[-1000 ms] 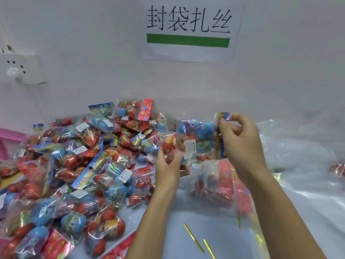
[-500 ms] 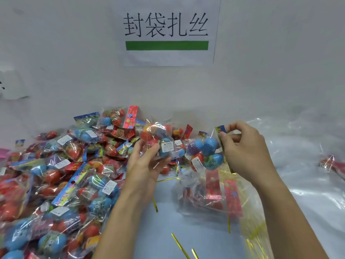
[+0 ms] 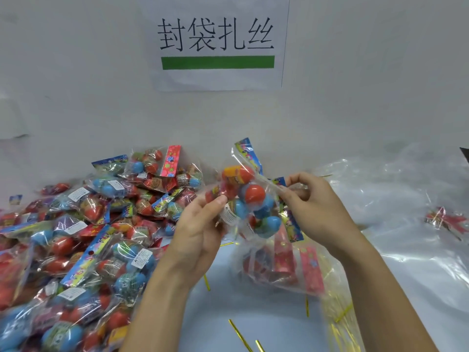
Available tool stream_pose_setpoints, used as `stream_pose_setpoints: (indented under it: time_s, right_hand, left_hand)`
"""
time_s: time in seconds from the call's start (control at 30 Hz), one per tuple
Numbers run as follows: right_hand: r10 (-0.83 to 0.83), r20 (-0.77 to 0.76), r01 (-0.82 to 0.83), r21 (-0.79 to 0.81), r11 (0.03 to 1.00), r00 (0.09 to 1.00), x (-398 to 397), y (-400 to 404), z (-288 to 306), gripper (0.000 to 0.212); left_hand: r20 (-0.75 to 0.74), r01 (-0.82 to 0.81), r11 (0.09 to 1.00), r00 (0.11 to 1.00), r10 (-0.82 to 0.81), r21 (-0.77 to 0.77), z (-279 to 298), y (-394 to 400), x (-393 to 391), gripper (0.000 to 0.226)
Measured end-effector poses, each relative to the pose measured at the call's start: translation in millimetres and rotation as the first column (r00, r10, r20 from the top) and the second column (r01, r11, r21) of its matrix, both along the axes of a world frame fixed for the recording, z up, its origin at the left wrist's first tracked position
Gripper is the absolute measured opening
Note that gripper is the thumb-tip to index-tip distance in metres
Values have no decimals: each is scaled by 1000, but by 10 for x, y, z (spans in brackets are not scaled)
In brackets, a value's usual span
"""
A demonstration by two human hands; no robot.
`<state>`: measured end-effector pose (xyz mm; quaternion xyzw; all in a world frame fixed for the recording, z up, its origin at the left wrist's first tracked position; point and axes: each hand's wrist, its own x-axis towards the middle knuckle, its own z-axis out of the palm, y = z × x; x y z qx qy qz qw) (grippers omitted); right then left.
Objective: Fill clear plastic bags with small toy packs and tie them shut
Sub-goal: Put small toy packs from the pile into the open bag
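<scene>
My left hand (image 3: 200, 229) holds up a small toy pack (image 3: 238, 189) of red, orange and blue eggs, fingers pinching its lower left side. Next to it my right hand (image 3: 312, 204) pinches the header of a second toy pack (image 3: 269, 222) with blue eggs. The two packs touch in mid-air. Below them a clear plastic bag (image 3: 284, 265) lies on the table with red-carded packs inside, its mouth toward my right hand. A big pile of toy packs (image 3: 88, 232) covers the table's left side.
Gold twist ties (image 3: 238, 331) lie scattered on the table near its front edge. Empty clear bags (image 3: 406, 199) are heaped at the right, with one filled, tied bag (image 3: 446, 222) at the far right. A paper sign (image 3: 215, 44) hangs on the wall behind.
My left hand has carried its pack from the pile rightward and up until it meets the pack in my right hand. The view has shifted a little to the left.
</scene>
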<state>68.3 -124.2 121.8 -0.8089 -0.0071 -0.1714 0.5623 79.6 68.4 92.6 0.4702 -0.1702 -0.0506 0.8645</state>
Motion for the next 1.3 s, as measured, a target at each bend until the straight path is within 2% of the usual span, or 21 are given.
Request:
stream_pose_setpoints:
  time_s: [0.13,0.2,0.27,0.43,0.57,0.63,0.67,0.73,0.8,0.87,0.97,1.17,1.3]
  right_hand:
    - [106,44,-109,74,991,993,-22,106,19,5]
    - [122,55,-127,92,988,991,-30,128,27,7]
    - [130,60,-136,118,984,990,-35,122,25,9]
    - [170,44,-176,254,951,984,-43,78,24,12]
    - [264,-33,-232,384,894,964,-56,74,72,38]
    - [371,-77,-297,460,837,925,-82,49,118,42]
    - [408,-77,-340,426,838,910,-90,33,122,40]
    - [389,-51,-370,219,903,920,-100,12,93,34]
    - [360,-14,-358,75,931,933,-119,28,84,38]
    - [364,26,-365,69,929,931,-130,69,78,37]
    - [237,84,-246,108,963,968,-118,107,85,10]
    - [52,84,-50,-27,998,995,-86,140,77,19]
    - [12,98,-3,-92,996,995,-89,163,103,19]
  left_hand:
    - [68,-47,993,997,40,112,0,-67,-19,26]
    - [90,-74,984,994,60,165,-8,-75,-16,30]
    - [71,-90,980,994,79,179,-23,-62,4,35]
    - [83,-67,980,995,52,189,-55,-28,26,22]
    - [129,-128,963,987,100,239,-69,-15,36,21]
    - [158,-173,946,978,133,275,-69,12,29,18]
    - [180,-193,932,973,142,305,-76,29,28,15]
    - [222,-233,899,962,158,371,-96,55,34,14]
    - [244,-256,877,955,165,406,-106,63,36,17]
    - [250,-262,872,953,168,413,-109,56,37,15]
    - [235,-283,872,951,201,399,-125,41,54,11]
    - [145,-244,911,968,207,333,-138,-67,76,21]
    - [237,-359,875,926,292,324,-120,-125,64,24]
